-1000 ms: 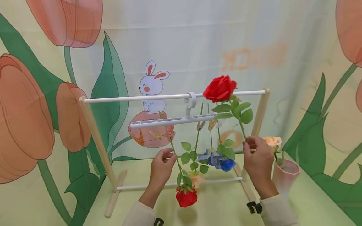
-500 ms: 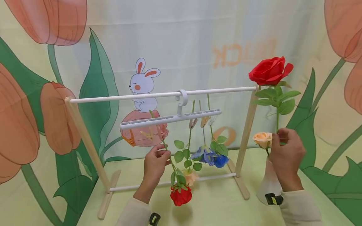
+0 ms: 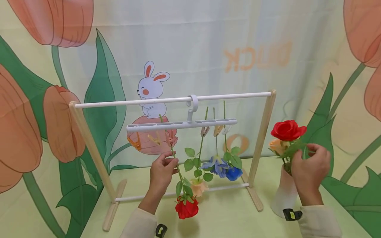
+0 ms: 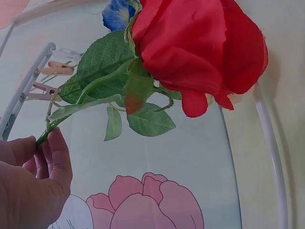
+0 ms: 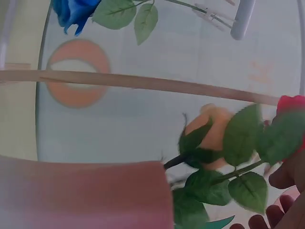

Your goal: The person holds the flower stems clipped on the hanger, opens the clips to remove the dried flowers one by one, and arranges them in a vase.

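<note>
In the head view my left hand [image 3: 162, 172] pinches the green stem of an upside-down red rose [image 3: 187, 207]; in the left wrist view its thumb and fingertips meet on the stem [image 4: 44, 136]. A pink clip [image 3: 170, 138] holds that stem on the grey hanger [image 3: 166, 126]. My right hand [image 3: 312, 172] is beside the pink-white vase [image 3: 284, 195], fingers bent and thumb apart from them, close to the leaves of an upright red rose [image 3: 288, 130]. That rose stands in the vase with a peach rose [image 3: 276, 146]. In the right wrist view, stems enter the vase mouth [image 5: 164, 191].
The hanger hooks over the white rail [image 3: 232, 97] of a wooden-legged rack [image 3: 262, 138]. Clipped on its right half hang a peach flower [image 3: 198, 187], a light blue flower [image 3: 218, 166] and a blue rose [image 3: 234, 173]. An orange clip [image 3: 135, 142] and a yellow clip [image 3: 154, 139] hang at left.
My right hand has carried the upright red rose rightward and lowered its stem into the vase; its fingers have loosened. My left hand stays on the hanging rose's stem.
</note>
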Tool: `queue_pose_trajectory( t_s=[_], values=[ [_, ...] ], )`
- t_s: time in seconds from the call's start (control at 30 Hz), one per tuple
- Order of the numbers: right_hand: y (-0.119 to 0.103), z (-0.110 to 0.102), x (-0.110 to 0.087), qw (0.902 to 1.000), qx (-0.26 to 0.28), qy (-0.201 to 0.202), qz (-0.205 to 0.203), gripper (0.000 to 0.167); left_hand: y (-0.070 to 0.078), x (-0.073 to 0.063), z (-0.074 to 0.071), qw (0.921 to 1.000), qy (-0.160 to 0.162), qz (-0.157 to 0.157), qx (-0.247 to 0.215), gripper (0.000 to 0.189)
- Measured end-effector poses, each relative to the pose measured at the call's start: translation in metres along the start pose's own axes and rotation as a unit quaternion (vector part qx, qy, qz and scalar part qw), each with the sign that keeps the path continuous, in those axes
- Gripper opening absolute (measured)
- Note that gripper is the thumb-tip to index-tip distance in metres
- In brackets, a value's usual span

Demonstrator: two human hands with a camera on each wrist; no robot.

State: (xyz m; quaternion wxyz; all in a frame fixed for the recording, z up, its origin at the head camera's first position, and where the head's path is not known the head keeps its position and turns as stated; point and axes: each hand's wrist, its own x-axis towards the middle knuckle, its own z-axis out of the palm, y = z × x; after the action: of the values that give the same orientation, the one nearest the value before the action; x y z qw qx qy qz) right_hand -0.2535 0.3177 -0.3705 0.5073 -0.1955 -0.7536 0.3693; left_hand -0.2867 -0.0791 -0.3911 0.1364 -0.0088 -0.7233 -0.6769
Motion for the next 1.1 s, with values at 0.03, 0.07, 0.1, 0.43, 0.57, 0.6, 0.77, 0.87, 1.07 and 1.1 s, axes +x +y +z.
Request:
queue_pose_trajectory(
  t_s=[0.03,0.07,0.1,0.43,0.57,0.6,0.77,0.87,1.07,1.1],
  values=[
    [-0.003,0.001,0.000,0.9998,0.006,0.016,-0.007,0.029,0.000,0.000,-0.001,1.0000,0.001,0.000,0.002,0.026],
    [-0.006,0.002,-0.001,0.9994,0.013,0.029,-0.015,0.028,0.001,0.000,-0.001,1.0000,0.003,0.000,0.003,0.026],
    [-0.010,0.002,-0.002,0.9989,0.016,0.039,-0.018,0.027,0.001,0.000,-0.002,1.0000,0.004,0.000,0.004,0.026],
    [-0.059,0.016,-0.044,0.9927,0.081,0.039,-0.080,0.021,0.004,-0.001,-0.006,0.9999,0.011,-0.006,0.009,0.025],
    [-0.079,0.036,-0.071,0.9857,0.123,-0.004,-0.116,0.016,0.005,-0.001,-0.007,0.9998,0.015,-0.007,0.013,0.025],
    [-0.084,0.042,-0.078,0.9841,0.129,-0.019,-0.121,0.015,0.005,-0.001,-0.008,0.9998,0.016,-0.009,0.011,0.025],
    [-0.110,0.067,-0.106,0.9756,0.147,-0.088,-0.137,0.015,0.004,-0.001,-0.007,0.9999,0.009,-0.006,0.005,0.025],
    [-0.126,0.080,-0.117,0.9706,0.156,-0.114,-0.143,0.017,0.004,-0.001,-0.006,0.9999,0.006,-0.004,0.007,0.025],
    [-0.157,0.102,-0.133,0.9631,0.164,-0.171,-0.128,0.023,0.004,-0.001,-0.006,0.9999,0.006,-0.005,0.015,0.025],
    [-0.162,0.106,-0.136,0.9612,0.166,-0.184,-0.120,0.024,0.004,-0.001,-0.006,0.9999,0.007,-0.004,0.015,0.025]
  ],
)
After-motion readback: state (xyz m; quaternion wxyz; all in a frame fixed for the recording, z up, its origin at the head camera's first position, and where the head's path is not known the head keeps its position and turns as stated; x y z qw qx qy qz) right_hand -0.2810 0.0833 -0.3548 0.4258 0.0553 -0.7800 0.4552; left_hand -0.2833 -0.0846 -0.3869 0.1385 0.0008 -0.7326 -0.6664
